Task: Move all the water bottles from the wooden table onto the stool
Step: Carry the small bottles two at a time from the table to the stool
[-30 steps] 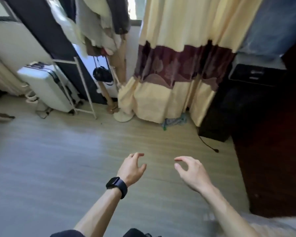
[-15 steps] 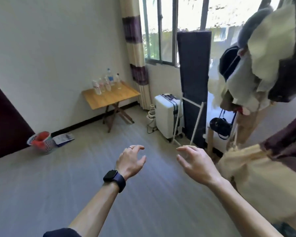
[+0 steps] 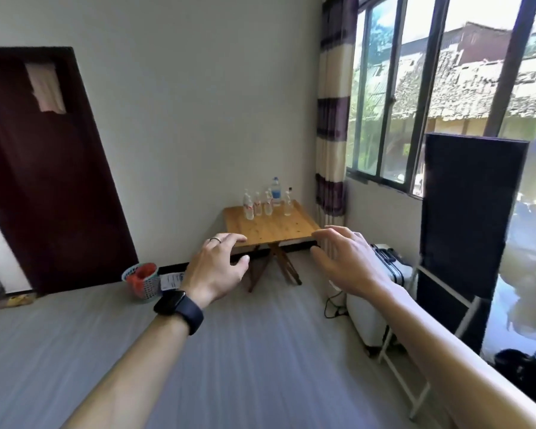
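Fingers (image 3: 229,238) loosely spread, empty, over grey floor (image 3: 260,351); water bottles (image 3: 266,204) on wooden table (image 3: 273,229) beyond.

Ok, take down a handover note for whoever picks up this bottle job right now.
Left hand: open, empty, raised in front.
Right hand: open, empty, raised beside it.
Bottles: a cluster standing upright along the far edge of the table, across the room.
Stool: not in view.
Done: no bottle picked up at this moment.
Left: walk over, carry every bottle to the stool.
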`<state>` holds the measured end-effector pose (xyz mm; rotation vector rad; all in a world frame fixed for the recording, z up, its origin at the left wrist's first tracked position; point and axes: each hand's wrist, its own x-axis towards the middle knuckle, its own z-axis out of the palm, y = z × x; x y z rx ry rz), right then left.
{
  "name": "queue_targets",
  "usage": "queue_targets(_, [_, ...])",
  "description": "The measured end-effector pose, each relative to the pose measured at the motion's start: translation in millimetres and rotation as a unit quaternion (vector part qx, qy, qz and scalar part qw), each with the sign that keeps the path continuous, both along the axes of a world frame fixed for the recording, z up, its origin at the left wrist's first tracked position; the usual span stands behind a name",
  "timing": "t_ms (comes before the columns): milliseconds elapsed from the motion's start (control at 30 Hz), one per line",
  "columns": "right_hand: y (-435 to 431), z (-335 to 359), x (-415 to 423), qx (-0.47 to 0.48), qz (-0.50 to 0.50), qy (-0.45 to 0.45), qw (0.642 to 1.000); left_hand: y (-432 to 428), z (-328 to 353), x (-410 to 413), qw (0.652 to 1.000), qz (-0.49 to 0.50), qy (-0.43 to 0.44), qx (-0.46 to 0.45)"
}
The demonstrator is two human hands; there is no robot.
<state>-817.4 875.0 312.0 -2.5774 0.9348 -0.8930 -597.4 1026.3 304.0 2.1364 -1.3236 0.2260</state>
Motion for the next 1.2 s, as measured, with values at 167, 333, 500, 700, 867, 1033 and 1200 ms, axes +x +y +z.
queue_targets(167, [-72.5, 10.2, 73.7, -0.017, -0.006, -0.035, 0.999, -63.1, 3.1, 75.7, 1.000, 0.014, 0.000, -0.003])
queue_targets(333, [-152.0, 8.1, 155.0, -0.009, -0.023, -0.026, 0.999, -143.9, -2.7, 163.2, 0.999, 0.001, 0.035, 0.020])
queue_targets(500, [-230.3, 7.6, 227.3, 0.002, -0.040, -0.018, 0.999, -228.5, -5.4, 245.6, 0.997, -0.016, 0.064, 0.042])
queue_targets(700, [-332.1, -15.4, 306.8, 0.025, -0.050, 0.004, 0.998, -325.5, -30.0, 325.0, 0.995, -0.016, 0.078, 0.064])
queue_targets(867, [-435.4, -31.4, 376.3, 0.029, -0.026, 0.005, 0.999, -418.6, -42.3, 390.8, 0.995, -0.004, 0.078, 0.058])
queue_targets(1033, [-549.5, -42.9, 438.8, 0.049, -0.015, -0.001, 0.999, -514.5, -46.2, 448.5, 0.995, 0.025, 0.084, 0.049])
queue_targets(1200, [-645.4, -66.2, 490.9, 0.088, -0.004, 0.012, 0.996, -603.0, -61.9, 502.2, 0.993, 0.037, 0.095, 0.060])
